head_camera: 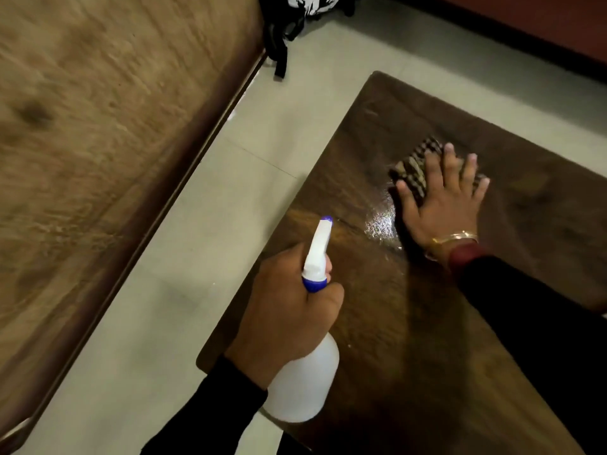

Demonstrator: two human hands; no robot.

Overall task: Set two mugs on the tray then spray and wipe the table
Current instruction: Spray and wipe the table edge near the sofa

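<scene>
My left hand is wrapped around the neck of a white spray bottle with a blue and white nozzle, held over the near left edge of the dark wooden table. My right hand lies flat with spread fingers on a brown checked cloth, pressing it onto the table's far part. A wet, shiny patch glistens on the wood just left of that hand. No mugs or tray are in view.
A large brown padded piece of furniture with a dark wooden edge fills the left side. Pale floor tiles run between it and the table. A black and white bag sits on the floor at the top.
</scene>
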